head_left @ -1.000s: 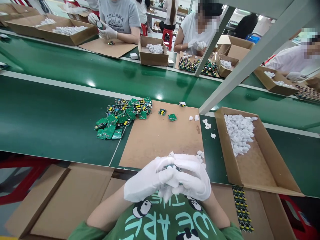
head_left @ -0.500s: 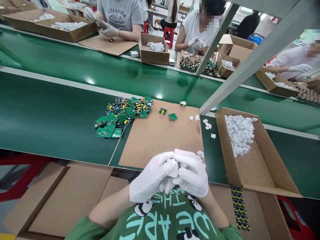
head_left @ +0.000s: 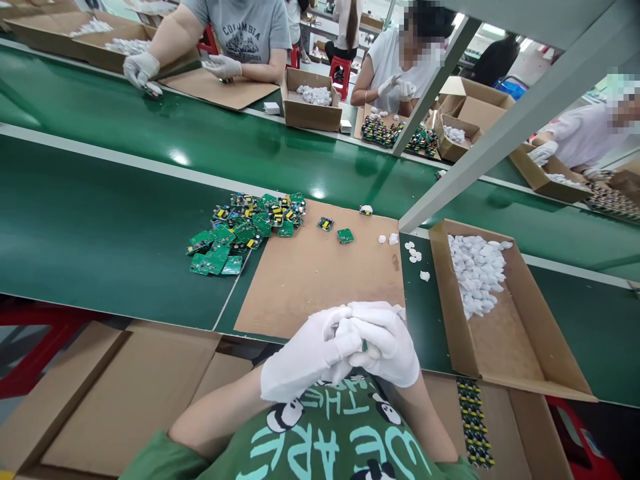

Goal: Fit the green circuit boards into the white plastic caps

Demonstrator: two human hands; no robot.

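- Both hands sit together just in front of the person's chest, at the near edge of the surface (head_left: 100, 227).
- The left hand (head_left: 305, 357) in its white glove curls inward, fingers pressed against the right.
- The right hand (head_left: 387, 343), gloved too, wraps over from the other side; the two are clasped tight around something small.
- A sliver of green shows between the gloves, a small part (head_left: 365, 346), but what it is I cannot tell; it is almost fully hidden.
- The hands hover over the near edge of the cardboard sheet (head_left: 320, 280) lying flat on the green surface.
- At the sheet's far left corner lies a heap of circuit boards (head_left: 245, 230), spilling onto the green.
- Two loose boards (head_left: 335, 229) lie apart from the heap, on the cardboard.
- To the right, an open cardboard box (head_left: 505, 333) holds a pile of white plastic pieces (head_left: 475, 270) at its far end.
- A few stray white pieces (head_left: 414, 251) lie between the sheet and the box.
- Across the belt, other people in gloves work at their own boxes.
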